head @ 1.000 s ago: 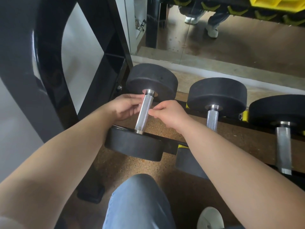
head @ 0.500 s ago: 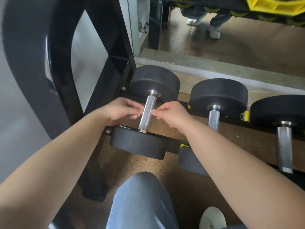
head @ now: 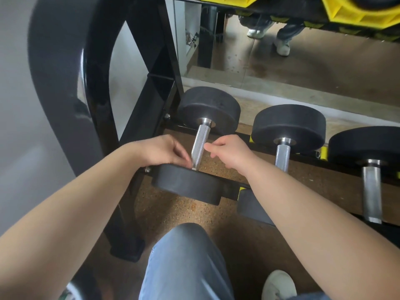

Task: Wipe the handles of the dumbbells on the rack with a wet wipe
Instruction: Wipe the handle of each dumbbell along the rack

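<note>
The leftmost dumbbell lies on the black rack (head: pixel 229 187), its knurled steel handle (head: pixel 200 139) running between two black rubber heads. My left hand (head: pixel 164 151) is at the handle's left side, curled fingertips pinching its lower end by the near head (head: pixel 186 185). My right hand (head: pixel 230 153) is at the handle's right side, thumb and forefinger pinched together against it. No wet wipe shows; anything between the fingers is hidden. A second dumbbell handle (head: pixel 282 154) and a third (head: pixel 371 191) lie to the right.
The rack's thick black upright (head: pixel 71 87) rises close on the left. A mirror (head: pixel 313 68) behind shows legs and white shoes. A yellow and black upper shelf (head: pixel 346 11) overhangs at the top. My knee in blue jeans (head: pixel 186 263) and a white shoe (head: pixel 278 284) are on the speckled floor.
Both hands have slid down the leftmost handle, from its middle toward the near head. My left fingertips now sit at its lower end.
</note>
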`<state>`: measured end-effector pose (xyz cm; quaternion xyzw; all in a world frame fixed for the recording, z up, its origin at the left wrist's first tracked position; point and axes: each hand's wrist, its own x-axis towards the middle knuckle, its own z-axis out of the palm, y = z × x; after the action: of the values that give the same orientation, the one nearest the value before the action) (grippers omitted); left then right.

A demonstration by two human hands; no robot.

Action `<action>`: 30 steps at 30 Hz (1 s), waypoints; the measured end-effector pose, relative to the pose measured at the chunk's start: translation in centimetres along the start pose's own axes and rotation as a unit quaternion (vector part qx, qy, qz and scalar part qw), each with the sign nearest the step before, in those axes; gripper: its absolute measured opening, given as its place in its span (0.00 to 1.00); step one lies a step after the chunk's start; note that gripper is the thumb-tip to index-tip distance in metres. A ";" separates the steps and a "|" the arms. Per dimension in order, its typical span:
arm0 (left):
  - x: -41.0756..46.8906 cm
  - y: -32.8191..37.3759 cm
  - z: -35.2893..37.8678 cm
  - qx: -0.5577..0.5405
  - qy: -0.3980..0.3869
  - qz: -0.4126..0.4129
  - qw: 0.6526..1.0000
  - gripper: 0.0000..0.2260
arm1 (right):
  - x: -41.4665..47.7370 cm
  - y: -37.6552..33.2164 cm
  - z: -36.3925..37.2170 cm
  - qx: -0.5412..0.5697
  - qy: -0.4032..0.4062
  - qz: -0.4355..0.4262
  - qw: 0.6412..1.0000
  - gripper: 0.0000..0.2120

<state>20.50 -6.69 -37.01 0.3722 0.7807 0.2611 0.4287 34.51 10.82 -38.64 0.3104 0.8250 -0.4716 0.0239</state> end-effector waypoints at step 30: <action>-0.4 0.9 3.6 -0.109 0.293 0.020 0.950 0.11 | -2.8 -2.6 2.4 -0.111 0.172 -0.185 0.961 0.05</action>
<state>24.05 -6.18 -37.97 0.2457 0.8314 0.4502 0.2137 34.73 6.60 -37.10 0.2244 0.9069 -0.3126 -0.1717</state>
